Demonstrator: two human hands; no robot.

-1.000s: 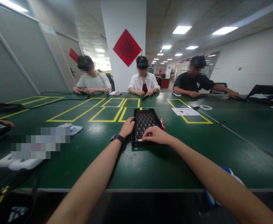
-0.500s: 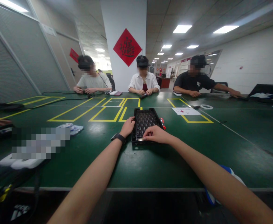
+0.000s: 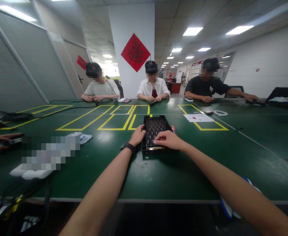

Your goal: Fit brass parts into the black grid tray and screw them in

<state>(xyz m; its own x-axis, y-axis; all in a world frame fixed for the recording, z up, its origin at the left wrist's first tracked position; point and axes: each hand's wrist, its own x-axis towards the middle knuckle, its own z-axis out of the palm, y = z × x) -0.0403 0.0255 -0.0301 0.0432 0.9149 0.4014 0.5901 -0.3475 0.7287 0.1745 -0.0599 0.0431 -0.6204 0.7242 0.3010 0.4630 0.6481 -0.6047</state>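
A black tray [image 3: 146, 152] sits on the green table [image 3: 134, 177], the left hand [image 3: 137, 136] against its left side, gripping or just resting, I cannot tell. Over its near part, the right hand [image 3: 169, 139] pinches its fingertips together, any held piece hidden.

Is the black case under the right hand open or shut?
Open: the black case shows its rows of small pieces, with the right hand over them.

Tray [image 3: 150, 152] on table [image 3: 144, 183], left hand [image 3: 137, 135] at its left edge, right hand [image 3: 169, 139] over its near-right part, paper sheet [image 3: 203, 118] farther back right, ring [image 3: 221, 115] beyond that.
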